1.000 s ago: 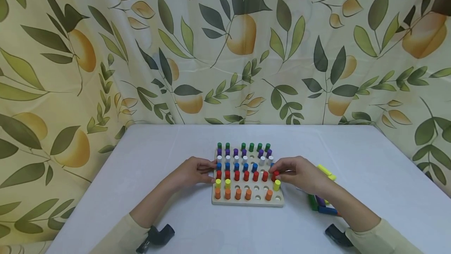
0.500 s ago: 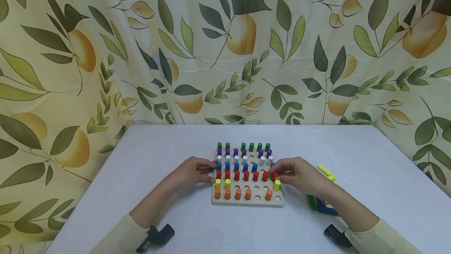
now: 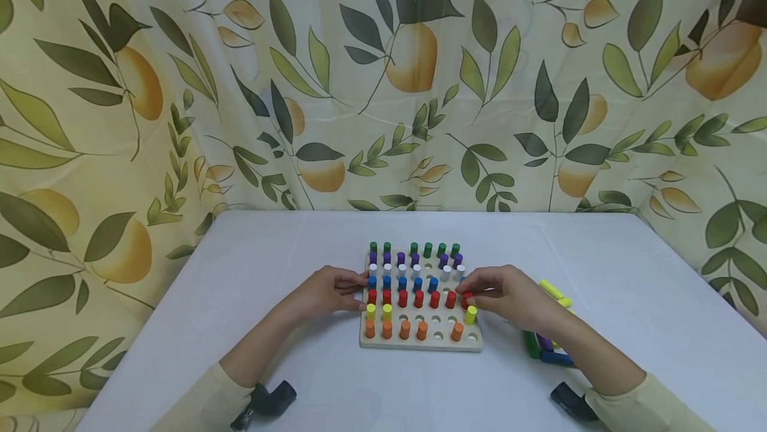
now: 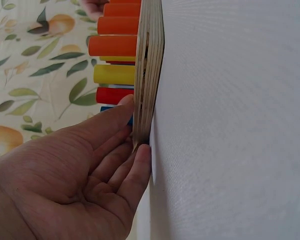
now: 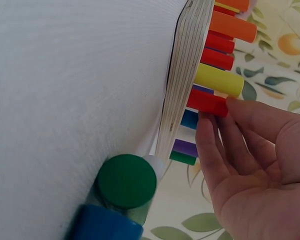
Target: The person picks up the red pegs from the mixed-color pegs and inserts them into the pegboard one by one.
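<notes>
A wooden pegboard [image 3: 419, 344] lies on the table with rows of coloured pegs standing in its holes. My left hand [image 3: 329, 291] grips its left edge; in the left wrist view the thumb lies by a red peg [image 4: 112, 95] and the other fingers are against the layered side [image 4: 149, 90]. At the right end of the red row, my right hand [image 3: 509, 295] pinches a red peg [image 5: 207, 102] between thumb and fingers, and the peg's lower end meets the board. A yellow peg [image 3: 471, 315] stands just in front of it. Open holes show in several rows.
Loose pegs lie right of the board, partly under the right forearm: a yellow peg [image 3: 551, 289], a blue peg [image 3: 556, 358] and a green peg [image 5: 127, 181] among them. A patterned curtain [image 3: 383, 86] hangs behind the white table [image 3: 299, 239].
</notes>
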`<state>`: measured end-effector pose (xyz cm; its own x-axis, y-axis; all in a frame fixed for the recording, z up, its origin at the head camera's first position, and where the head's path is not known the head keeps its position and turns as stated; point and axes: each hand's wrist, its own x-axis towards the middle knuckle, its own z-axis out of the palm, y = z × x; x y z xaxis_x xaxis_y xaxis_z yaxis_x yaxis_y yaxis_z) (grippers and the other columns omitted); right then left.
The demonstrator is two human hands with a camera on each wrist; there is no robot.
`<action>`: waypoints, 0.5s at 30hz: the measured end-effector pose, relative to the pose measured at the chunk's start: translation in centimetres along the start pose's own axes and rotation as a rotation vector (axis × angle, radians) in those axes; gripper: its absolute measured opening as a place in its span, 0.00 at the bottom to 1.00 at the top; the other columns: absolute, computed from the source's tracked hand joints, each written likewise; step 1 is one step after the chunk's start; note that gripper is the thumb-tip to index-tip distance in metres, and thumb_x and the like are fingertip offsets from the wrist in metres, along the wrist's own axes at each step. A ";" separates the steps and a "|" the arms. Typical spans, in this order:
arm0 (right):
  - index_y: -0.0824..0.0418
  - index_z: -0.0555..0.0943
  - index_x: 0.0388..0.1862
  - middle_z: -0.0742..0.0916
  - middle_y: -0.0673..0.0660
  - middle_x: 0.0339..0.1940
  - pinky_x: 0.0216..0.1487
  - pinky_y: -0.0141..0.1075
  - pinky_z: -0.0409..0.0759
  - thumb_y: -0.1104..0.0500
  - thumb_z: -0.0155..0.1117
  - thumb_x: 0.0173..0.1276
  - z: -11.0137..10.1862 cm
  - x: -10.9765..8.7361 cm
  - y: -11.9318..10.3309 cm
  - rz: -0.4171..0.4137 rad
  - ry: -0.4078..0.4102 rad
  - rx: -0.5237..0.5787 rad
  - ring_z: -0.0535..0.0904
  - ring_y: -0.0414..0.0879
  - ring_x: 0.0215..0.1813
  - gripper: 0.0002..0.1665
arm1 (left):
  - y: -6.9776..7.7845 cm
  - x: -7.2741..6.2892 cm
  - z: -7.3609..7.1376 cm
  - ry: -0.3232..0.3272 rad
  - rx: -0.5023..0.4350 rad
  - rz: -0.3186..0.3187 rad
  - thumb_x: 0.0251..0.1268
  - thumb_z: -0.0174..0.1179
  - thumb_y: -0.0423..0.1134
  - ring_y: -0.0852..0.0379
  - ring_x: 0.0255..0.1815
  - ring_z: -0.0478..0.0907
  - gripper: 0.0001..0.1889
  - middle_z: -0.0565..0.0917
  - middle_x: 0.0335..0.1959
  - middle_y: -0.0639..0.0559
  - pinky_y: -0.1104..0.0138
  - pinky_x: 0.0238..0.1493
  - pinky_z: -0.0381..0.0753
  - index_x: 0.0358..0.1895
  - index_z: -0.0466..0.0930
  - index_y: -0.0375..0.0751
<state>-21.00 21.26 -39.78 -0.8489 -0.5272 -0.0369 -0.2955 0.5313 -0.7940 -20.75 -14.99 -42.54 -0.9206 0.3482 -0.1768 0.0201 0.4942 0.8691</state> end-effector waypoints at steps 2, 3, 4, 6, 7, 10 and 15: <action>0.56 0.88 0.51 0.89 0.53 0.51 0.56 0.36 0.84 0.68 0.69 0.71 0.0 -0.1 0.0 -0.005 0.002 -0.004 0.85 0.51 0.56 0.13 | 0.0 0.0 0.1 -0.001 -0.005 -0.003 0.60 0.75 0.31 0.49 0.67 0.78 0.20 0.78 0.69 0.43 0.60 0.61 0.80 0.57 0.87 0.38; 0.56 0.88 0.51 0.89 0.53 0.51 0.56 0.36 0.84 0.67 0.69 0.72 0.0 -0.2 0.0 -0.007 0.002 -0.004 0.85 0.51 0.56 0.13 | 0.1 0.0 0.1 -0.002 -0.008 -0.004 0.60 0.75 0.30 0.49 0.67 0.77 0.20 0.77 0.69 0.43 0.60 0.61 0.80 0.57 0.87 0.38; 0.56 0.88 0.51 0.89 0.52 0.51 0.56 0.36 0.84 0.67 0.69 0.72 -0.1 -0.2 0.0 -0.008 0.002 -0.003 0.84 0.51 0.56 0.12 | 0.1 0.1 0.1 -0.002 -0.013 -0.007 0.60 0.75 0.30 0.49 0.68 0.77 0.20 0.77 0.69 0.44 0.61 0.62 0.80 0.57 0.87 0.38; 0.56 0.88 0.51 0.89 0.53 0.51 0.57 0.36 0.84 0.67 0.69 0.72 -0.1 -0.3 -0.1 -0.010 0.003 0.001 0.84 0.51 0.56 0.12 | 0.1 0.1 0.1 -0.005 -0.015 -0.004 0.60 0.75 0.30 0.49 0.68 0.77 0.20 0.77 0.69 0.44 0.61 0.62 0.80 0.57 0.87 0.38; 0.56 0.88 0.51 0.89 0.53 0.51 0.56 0.35 0.84 0.67 0.69 0.72 -0.1 -0.3 -0.1 -0.011 0.005 0.001 0.85 0.51 0.56 0.12 | 0.1 0.1 0.1 -0.006 -0.017 -0.002 0.60 0.75 0.30 0.49 0.68 0.77 0.21 0.77 0.69 0.44 0.61 0.62 0.80 0.57 0.87 0.38; 0.59 0.87 0.51 0.89 0.54 0.51 0.56 0.35 0.84 0.67 0.69 0.72 -0.3 -0.4 -0.3 -0.025 0.023 0.008 0.85 0.51 0.56 0.12 | 0.0 0.2 0.1 -0.007 -0.021 0.002 0.60 0.75 0.31 0.49 0.68 0.77 0.21 0.77 0.69 0.43 0.61 0.62 0.79 0.57 0.87 0.38; 0.62 0.87 0.52 0.89 0.58 0.51 0.55 0.36 0.84 0.69 0.67 0.73 -0.7 -0.6 -0.9 -0.047 0.058 0.009 0.85 0.52 0.55 0.11 | -0.5 0.0 0.0 0.001 -0.005 -0.008 0.60 0.76 0.31 0.49 0.66 0.78 0.20 0.78 0.69 0.43 0.60 0.61 0.80 0.57 0.87 0.38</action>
<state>-20.49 21.53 -38.60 -0.8584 -0.5118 0.0356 -0.3318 0.5010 -0.7993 -20.81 -15.24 -42.95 -0.9210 0.3436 -0.1835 0.0108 0.4934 0.8697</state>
